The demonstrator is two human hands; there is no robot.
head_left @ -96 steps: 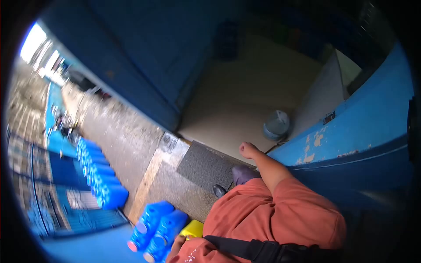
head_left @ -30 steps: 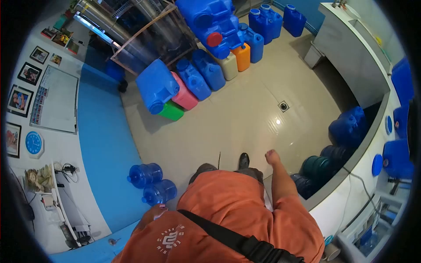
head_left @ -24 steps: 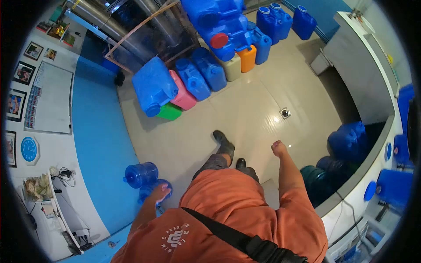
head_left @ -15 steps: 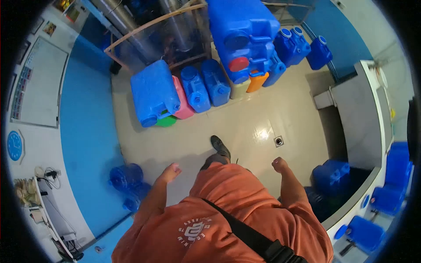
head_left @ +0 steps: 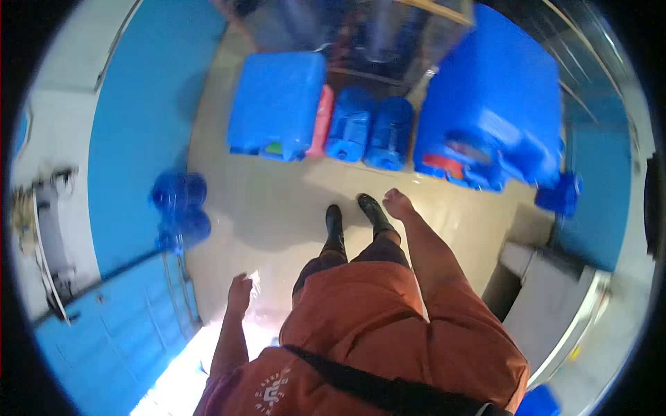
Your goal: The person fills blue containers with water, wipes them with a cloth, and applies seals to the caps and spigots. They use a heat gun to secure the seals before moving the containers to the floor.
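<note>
My right hand hangs in front of my body, its fingers curled in with nothing held. It is nearest to a row of blue jerrycans, two narrow ones standing upright side by side, apart from my hand. At my left side, low over the floor, my left hand is also loosely closed around nothing. A large blue jerrycan lies left of the row, with a pink container beside it. Further right, a big blue jerrycan looms close, a red cap at its lower edge.
Two round blue water bottles lie by the left wall. A blue door is at the lower left, with bright light beside it. A white counter stands on the right. Behind the jerrycans is a wood-framed transparent enclosure.
I have stepped forward and the view has turned; the jerrycans look closer. My right hand has swung forward and my left hand back. Both feet now show.
</note>
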